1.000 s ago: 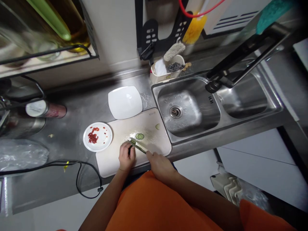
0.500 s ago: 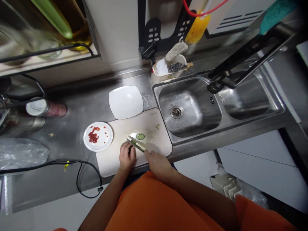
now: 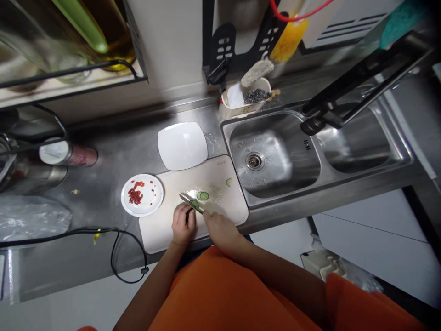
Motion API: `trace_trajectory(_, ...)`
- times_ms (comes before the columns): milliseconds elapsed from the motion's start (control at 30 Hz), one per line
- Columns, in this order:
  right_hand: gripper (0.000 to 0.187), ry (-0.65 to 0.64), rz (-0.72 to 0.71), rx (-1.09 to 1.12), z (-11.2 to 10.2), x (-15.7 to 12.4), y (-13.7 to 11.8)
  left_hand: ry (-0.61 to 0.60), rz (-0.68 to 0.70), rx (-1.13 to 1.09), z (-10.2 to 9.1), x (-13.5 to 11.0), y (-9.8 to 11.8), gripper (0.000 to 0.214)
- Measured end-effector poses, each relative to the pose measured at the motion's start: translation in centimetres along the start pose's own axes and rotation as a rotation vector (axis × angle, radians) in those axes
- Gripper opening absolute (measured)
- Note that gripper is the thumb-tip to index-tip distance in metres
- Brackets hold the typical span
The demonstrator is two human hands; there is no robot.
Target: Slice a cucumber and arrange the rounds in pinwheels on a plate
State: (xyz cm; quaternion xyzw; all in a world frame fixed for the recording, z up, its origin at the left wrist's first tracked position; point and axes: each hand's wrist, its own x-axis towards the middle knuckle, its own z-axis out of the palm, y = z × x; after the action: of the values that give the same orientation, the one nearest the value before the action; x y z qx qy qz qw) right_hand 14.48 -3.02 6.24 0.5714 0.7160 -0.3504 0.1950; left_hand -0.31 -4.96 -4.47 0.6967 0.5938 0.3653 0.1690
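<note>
**Knife against the cucumber on the cutting board**

Your right hand has its grip clamped on the knife's handle, with the blade pointing away from you and to the left. Your left hand is curled with its grip closed on the cucumber, which lies on the board just beside the blade. The fingers hide most of the cucumber, so its remaining length is hard to judge. A green slice appears against the blade.

Just beyond the knife you have overlapping cucumber slices, and a paler piece lies near the board's right edge. At the board's left edge sits a round white plate with chopped red bits; a square white dish stands at the far edge. The worktop carries them all, with the sink to your right.
</note>
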Motion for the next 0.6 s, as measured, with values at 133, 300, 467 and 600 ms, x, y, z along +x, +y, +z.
trace_trajectory(133,0.036,-0.003,-0.020,0.042,0.0,0.8,0.0,-0.003,-0.005,-0.003,-0.1,0.2,0.2,0.015)
trace_trajectory(300,0.037,0.016,-0.035,0.094,0.2,1.6,-0.2,-0.011,-0.020,-0.002,-0.1,0.2,0.1,0.014)
trace_trajectory(467,0.040,0.029,-0.040,0.121,0.3,1.8,0.0,-0.012,-0.028,-0.011,-0.1,0.1,0.0,0.016)
trace_trajectory(600,0.040,0.061,-0.031,0.098,0.2,1.5,0.9,-0.025,-0.015,-0.016,-0.1,0.1,0.0,0.018)
